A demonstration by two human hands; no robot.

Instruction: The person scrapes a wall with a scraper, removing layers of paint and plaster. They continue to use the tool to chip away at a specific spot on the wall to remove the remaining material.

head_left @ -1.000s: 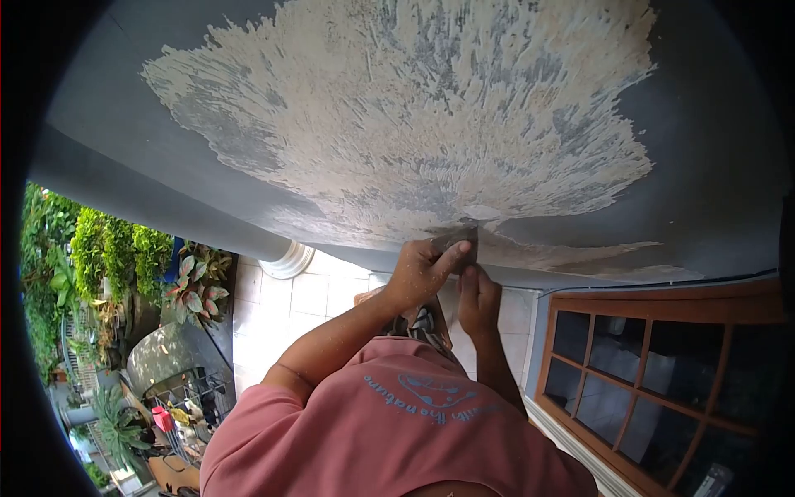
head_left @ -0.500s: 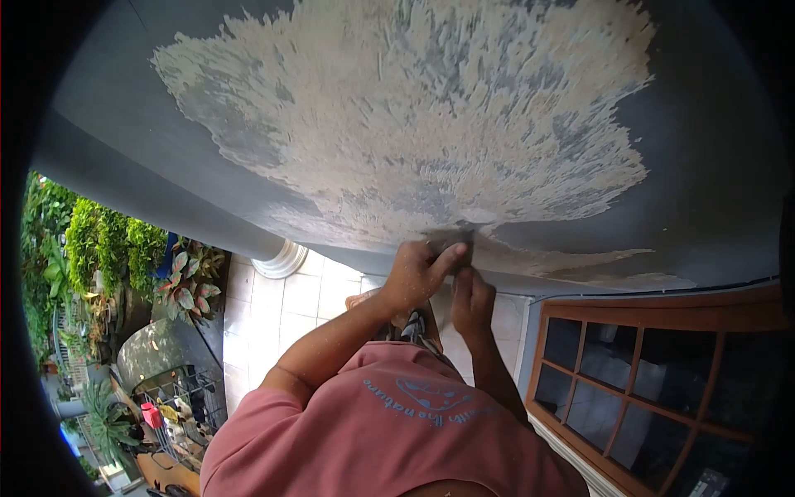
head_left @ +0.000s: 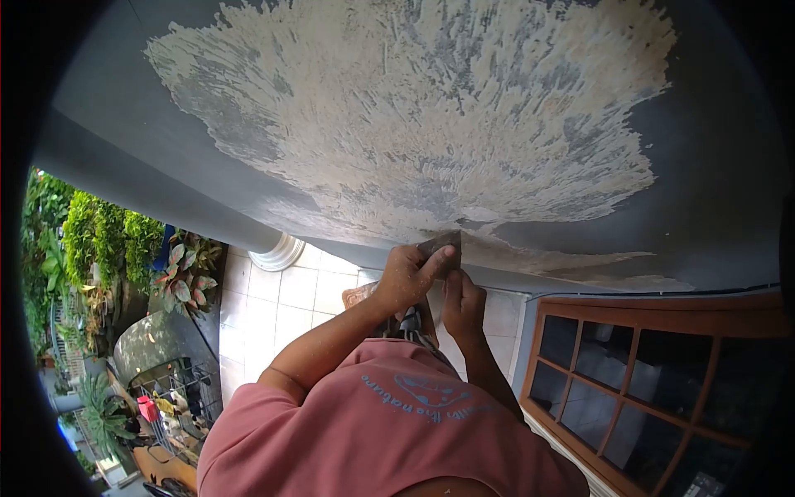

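Observation:
A dark, flat putty knife [head_left: 448, 241] is at the lower part of the wall's pale rough patch [head_left: 397, 141]. My left hand [head_left: 407, 276] is closed on its blade, with the thumb lying across the face. Just to the right and below, my right hand [head_left: 464, 305] is closed at the lower end of the tool; its fingers hide whatever handle is there. Pale specks dot my left hand and forearm. Around the patch, grey paint [head_left: 704, 166] covers the wall.
A brown-framed window [head_left: 629, 373] is at the right. To the left are a round grey column with a white base [head_left: 277, 253], potted plants [head_left: 186, 277] and a wire basket [head_left: 178, 389] with things in it. White floor tiles [head_left: 290, 331] lie below, near my feet.
Both hands have shifted slightly down and left with the putty knife, drawing back from the wall. More of the blade now shows, and the view has shifted a little.

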